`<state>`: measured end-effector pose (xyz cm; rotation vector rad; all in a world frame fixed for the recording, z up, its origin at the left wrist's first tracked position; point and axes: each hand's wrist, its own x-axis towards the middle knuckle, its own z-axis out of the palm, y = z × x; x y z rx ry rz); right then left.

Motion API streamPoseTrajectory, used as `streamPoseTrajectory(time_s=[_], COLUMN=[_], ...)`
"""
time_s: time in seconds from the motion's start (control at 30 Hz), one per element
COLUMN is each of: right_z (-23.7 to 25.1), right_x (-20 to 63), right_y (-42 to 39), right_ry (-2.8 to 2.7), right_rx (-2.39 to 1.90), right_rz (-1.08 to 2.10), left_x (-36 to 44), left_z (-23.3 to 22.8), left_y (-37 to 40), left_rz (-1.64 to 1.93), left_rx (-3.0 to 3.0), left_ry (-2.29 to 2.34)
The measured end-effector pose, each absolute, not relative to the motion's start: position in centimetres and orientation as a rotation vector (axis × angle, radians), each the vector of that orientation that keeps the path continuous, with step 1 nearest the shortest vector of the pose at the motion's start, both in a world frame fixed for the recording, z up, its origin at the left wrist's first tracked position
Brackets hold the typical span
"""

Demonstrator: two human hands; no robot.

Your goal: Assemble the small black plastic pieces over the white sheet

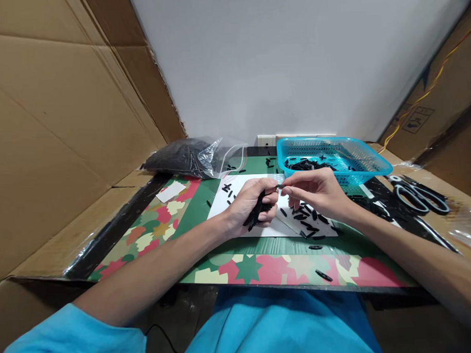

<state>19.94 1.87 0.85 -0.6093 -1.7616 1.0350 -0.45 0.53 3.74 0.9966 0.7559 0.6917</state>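
Observation:
My left hand (255,204) is closed around a bunch of thin black strips (256,212), whose ends stick out below the fingers. Its thumb and forefinger meet my right hand (313,192) over the white sheet. Between the right thumb and forefinger is pinched a small black piece (280,186), and the left fingertips touch it or come very near. What exactly the piece is I cannot make out. Beneath the hands, several short black pieces (309,225) lie scattered on the white sheet (237,223).
A blue plastic basket (374,164) with black pieces inside stands at the back right. Scissors (417,196) lie right of it. A clear bag of black material (180,155) rests at the back left. Cardboard (64,126) walls the left side; a patterned board (254,268) covers the table.

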Motion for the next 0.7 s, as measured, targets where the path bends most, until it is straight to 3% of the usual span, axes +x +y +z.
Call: streamPoseTrajectory(time_s=[0.53, 0.6, 0.7], right_z=[1.13, 1.13, 1.09], right_x=[19.99, 20.0, 20.32], right_y=[1.66, 1.58, 1.75], right_ry=[-1.858, -1.909, -1.984], right_rx=[-0.692, -0.694, -0.712], right_rz=[0.813, 0.717, 0.322], left_x=[-0.45, -0.51, -0.57], left_z=[3.33, 3.27, 3.25], left_y=[0.81, 0.8, 0.75], left_rz=[0.666, 0.641, 0.64], left_rx=[0.884, 0.873, 0.895], left_ry=[0.74, 0.733, 0.722])
